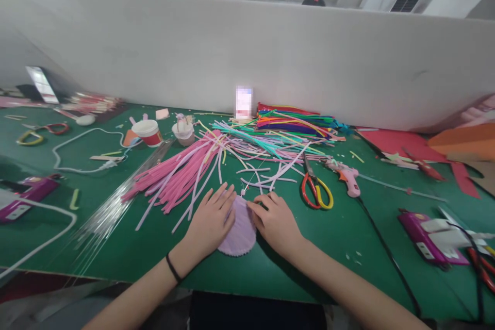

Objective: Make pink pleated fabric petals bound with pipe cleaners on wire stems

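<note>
A lilac, fan-shaped piece of pipe cleaners [240, 234] with a scalloped lower edge lies flat on the green table in front of me. My left hand [212, 216] rests on its left side, fingers stretched out and lying flat. At its upper right edge, my right hand [276, 219] has its fingers bent, with thumb and forefinger closed on the rim. A thin wire with a small lilac knot [243, 192] sticks up from the narrow top between both hands. Loose lilac pipe cleaners [266, 178] lie just beyond my fingertips.
Left are pink pipe cleaners [185, 172], clear thin rods [110, 209] and a paper cup [147, 132]. Scissors [316, 188], a pink glue gun [351, 180] and a purple power strip [429, 237] lie right. A phone [243, 102] leans on the white partition [247, 56].
</note>
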Motion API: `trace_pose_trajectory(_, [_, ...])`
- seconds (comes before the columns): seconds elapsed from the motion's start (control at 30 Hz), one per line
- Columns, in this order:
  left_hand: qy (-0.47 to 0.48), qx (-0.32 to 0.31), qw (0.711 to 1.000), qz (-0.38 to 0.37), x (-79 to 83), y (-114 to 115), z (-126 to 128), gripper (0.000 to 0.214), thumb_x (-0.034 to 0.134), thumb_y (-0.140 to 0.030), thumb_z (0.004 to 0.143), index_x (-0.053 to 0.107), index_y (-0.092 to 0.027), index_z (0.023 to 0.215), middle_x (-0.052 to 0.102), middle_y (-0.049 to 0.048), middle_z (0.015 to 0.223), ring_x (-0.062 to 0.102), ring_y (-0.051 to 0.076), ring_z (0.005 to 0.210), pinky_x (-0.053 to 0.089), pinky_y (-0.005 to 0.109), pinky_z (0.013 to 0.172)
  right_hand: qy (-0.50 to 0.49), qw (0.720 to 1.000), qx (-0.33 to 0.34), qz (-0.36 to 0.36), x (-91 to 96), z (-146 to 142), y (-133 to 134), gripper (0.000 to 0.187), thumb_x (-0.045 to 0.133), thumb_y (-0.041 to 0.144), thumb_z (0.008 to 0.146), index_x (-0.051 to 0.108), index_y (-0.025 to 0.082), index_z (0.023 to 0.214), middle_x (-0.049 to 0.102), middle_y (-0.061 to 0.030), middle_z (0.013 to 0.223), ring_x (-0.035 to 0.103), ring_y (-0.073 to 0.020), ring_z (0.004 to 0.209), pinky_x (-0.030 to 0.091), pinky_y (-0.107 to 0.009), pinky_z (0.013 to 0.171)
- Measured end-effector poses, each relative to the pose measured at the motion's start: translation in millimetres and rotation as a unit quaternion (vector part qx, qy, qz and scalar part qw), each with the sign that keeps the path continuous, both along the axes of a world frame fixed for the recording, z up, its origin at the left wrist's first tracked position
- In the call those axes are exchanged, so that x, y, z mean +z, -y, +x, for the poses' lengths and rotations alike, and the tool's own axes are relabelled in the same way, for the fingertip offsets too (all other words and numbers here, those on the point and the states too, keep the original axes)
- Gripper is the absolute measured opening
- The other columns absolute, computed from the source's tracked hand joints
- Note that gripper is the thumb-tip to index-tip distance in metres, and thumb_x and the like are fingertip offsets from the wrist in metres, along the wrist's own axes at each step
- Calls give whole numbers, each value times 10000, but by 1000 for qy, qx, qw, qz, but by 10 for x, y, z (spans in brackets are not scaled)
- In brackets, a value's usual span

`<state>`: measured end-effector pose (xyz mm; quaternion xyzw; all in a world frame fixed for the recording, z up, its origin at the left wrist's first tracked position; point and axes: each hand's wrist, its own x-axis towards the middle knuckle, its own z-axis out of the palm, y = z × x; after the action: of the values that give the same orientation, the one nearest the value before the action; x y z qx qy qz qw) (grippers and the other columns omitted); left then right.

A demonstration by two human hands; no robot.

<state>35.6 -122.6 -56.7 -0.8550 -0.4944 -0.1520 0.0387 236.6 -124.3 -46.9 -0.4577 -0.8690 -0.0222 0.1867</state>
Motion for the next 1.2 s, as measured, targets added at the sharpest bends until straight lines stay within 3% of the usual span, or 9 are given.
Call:
trace_pose_trajectory(0.27, [18, -12, 1000, 2, -43, -9, 16, 414, 369, -268, 929, 530, -144, 1289, 519, 125, 1376, 452, 259, 1296, 322, 479, 1082, 20, 999, 18, 32, -115, -20, -13, 189, 521, 134, 885, 643, 176, 1023, 599, -86, 927, 479, -209, 883, 400, -328, 748])
trace_pose_trajectory(0.43, [75, 19, 997, 11, -93, 6, -8, 492, 381, -310, 925, 384, -104, 1372, 507, 173, 1375, 498, 247, 1250, 370, 437, 1050, -23, 999, 14, 36, -172, 2, 1, 257, 495, 150, 899, 618, 162, 1124, 606, -96, 956, 484, -209, 894, 418, -329, 768])
trace_pose_trajectory(0.63, [46, 7, 999, 2, -54, 0, -12, 351, 386, -286, 922, 532, -148, 1210, 421, 165, 1446, 497, 261, 1246, 363, 450, 1049, -30, 999, 13, 24, -176, 20, 11, 276, 493, 172, 903, 613, 187, 1150, 607, -84, 972, 478, -206, 884, 415, -329, 778])
trace_pose_trajectory(1.0, [30, -4, 999, 9, -35, 5, 0, 399, 385, -253, 917, 520, -145, 1278, 461, 140, 1423, 463, 257, 1283, 373, 463, 1048, -34, 999, 12, 28, -180, 13, 20, 273, 501, 164, 900, 618, 182, 1147, 597, -88, 974, 475, -200, 887, 412, -326, 781])
trace_pose_trajectory(1.2, [36, -13, 999, 18, -45, -23, -11, 372, 399, -274, 916, 577, -164, 1224, 472, 139, 1414, 482, 261, 1267, 380, 466, 1045, -37, 999, 4, 40, -213, 14, 23, 273, 507, 149, 896, 630, 200, 1135, 587, -82, 962, 477, -192, 880, 414, -318, 782])
